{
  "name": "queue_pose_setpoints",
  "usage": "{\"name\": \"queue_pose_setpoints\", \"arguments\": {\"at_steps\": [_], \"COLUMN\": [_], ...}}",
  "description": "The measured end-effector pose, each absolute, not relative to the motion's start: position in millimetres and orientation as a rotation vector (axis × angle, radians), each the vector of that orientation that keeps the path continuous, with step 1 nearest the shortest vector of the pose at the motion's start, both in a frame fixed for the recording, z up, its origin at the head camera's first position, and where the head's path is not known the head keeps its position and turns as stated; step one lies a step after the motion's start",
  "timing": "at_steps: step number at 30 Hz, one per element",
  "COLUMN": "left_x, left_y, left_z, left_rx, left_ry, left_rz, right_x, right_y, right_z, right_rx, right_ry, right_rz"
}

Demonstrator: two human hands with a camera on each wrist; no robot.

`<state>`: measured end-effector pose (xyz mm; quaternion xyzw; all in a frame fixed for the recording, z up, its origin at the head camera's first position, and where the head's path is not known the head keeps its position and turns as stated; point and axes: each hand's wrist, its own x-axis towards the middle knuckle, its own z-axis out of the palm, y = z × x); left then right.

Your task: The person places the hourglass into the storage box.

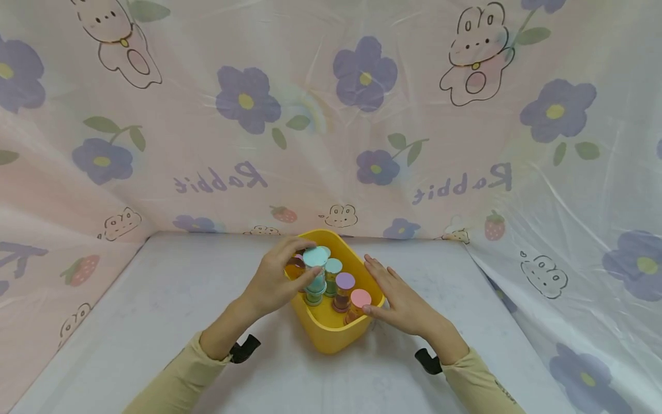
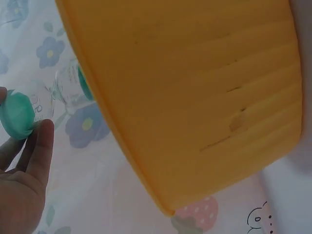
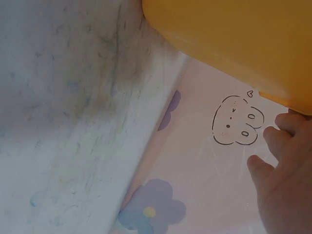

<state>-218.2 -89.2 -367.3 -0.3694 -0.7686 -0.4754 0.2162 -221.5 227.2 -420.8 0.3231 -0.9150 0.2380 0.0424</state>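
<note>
My left hand (image 1: 271, 279) pinches a sand timer with teal ends (image 1: 315, 257) over the left side of a yellow bin (image 1: 331, 340). Seen from the left wrist, its clear glass narrows at the middle, and fingers and thumb grip near the upper teal cap (image 2: 17, 116). The bin's wall hides its lower end there. My right hand (image 1: 405, 302) lies along the bin's right rim with fingers extended, the thumb close to a pink-topped timer (image 1: 360, 297). Inside the bin also stand a purple-topped timer (image 1: 345, 280) and another teal-topped timer (image 1: 333, 266).
The bin sits at an angle on a white tabletop (image 1: 207, 276). Behind and at the sides hangs a pale curtain (image 1: 310, 161) printed with flowers and rabbits. Black wrist-camera pieces (image 1: 245, 349) jut out beneath both wrists.
</note>
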Motion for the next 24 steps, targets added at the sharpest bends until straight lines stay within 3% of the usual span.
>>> {"name": "queue_pose_setpoints", "arguments": {"at_steps": [24], "left_x": [-238.8], "left_y": [-74.0], "left_z": [-379.8], "left_rx": [-1.251], "left_ry": [-2.681], "left_rz": [-0.919], "right_x": [-221.1], "right_y": [227.0], "right_z": [-420.4], "right_rx": [1.001], "right_ry": [-2.781], "right_rz": [0.749]}}
